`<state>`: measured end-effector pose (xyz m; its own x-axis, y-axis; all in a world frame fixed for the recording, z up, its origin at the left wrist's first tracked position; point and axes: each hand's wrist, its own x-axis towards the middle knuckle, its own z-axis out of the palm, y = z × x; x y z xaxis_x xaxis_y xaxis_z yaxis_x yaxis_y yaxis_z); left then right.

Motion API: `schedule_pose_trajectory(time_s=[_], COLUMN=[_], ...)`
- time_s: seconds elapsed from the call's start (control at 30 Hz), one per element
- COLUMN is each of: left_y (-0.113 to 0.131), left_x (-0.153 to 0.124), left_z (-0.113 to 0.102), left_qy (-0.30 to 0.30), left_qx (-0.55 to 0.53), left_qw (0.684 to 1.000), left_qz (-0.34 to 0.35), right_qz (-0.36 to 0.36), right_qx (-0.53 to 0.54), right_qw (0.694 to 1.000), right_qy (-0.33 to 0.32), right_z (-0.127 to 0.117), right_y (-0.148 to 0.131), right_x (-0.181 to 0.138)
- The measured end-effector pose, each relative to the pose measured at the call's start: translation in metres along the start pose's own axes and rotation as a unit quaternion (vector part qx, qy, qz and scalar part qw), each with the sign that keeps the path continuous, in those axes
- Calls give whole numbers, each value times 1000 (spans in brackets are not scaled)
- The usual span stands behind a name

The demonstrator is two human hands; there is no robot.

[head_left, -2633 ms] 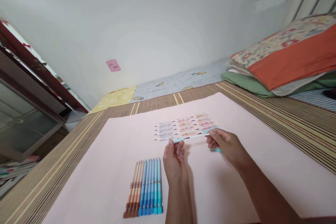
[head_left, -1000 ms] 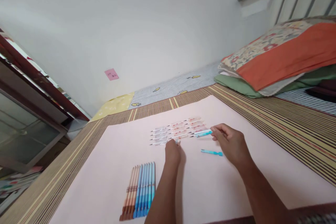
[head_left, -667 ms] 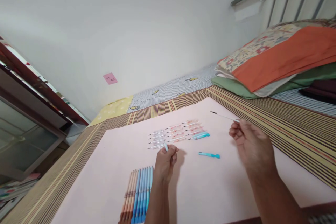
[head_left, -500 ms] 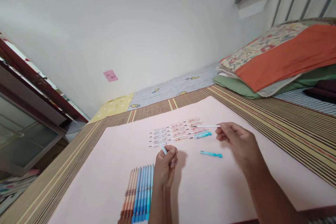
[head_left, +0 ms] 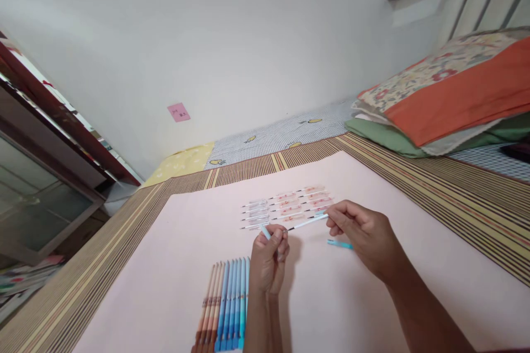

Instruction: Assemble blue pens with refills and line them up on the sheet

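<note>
My left hand (head_left: 270,256) is closed around a pale blue pen barrel (head_left: 265,230), its end sticking up past the fingers. Pinched in my right hand (head_left: 362,234) is a thin white pen refill (head_left: 308,223), its dark tip pointing left and reaching the fingertips of my left hand. A bright blue pen part (head_left: 338,244) lies on the pink sheet, partly behind my right hand. Beyond both hands, several white refills (head_left: 253,211) and clear pen pieces with red print (head_left: 287,204) lie in rows. Brown-orange pens (head_left: 207,309) and blue pens (head_left: 232,309) line up left of my left forearm.
The large pink sheet (head_left: 157,276) covers a striped mat (head_left: 120,248). Folded bedding with an orange cover (head_left: 464,99) is stacked at the right. A white wall (head_left: 265,49) with a pink note (head_left: 178,112) rises behind. A glass-panelled cabinet (head_left: 37,198) stands left.
My right hand has moved left and slightly down with the refill, bringing its tip to my left hand. The whole view has shifted slightly.
</note>
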<state>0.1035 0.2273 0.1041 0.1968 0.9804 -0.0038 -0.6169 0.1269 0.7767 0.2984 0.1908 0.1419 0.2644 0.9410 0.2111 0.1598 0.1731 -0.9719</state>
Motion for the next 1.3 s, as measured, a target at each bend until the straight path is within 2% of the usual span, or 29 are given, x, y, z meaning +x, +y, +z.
schedule_pose_trajectory(time_s=[0.4,0.6,0.7,0.9,1.03,1.17,1.3], left_y=[1,2,1,0,1,3,6], left_x=[-1,1,2,3,3,2,-1], left_z=[0,-1,-2,-2,-4,-3,3], left_qy=[2,46,59,44,43,43,33], left_qx=[47,77,78,68,70,72,44], left_qw=[999,995,994,995,995,994,996], left_qz=[24,49,54,56,56,68,77], right_qz=[-4,-1,-2,13,34,57,65], right_qx=[-23,-44,-51,-58,-66,-17,29], right_qw=[1000,999,997,991,978,967,960], right_qy=[-3,-25,-62,-121,-194,-247,-271], right_z=[0,0,2,4,5,12,16], right_y=[0,0,1,5,15,30,38], right_x=[-2,-2,-2,-1,-1,0,2])
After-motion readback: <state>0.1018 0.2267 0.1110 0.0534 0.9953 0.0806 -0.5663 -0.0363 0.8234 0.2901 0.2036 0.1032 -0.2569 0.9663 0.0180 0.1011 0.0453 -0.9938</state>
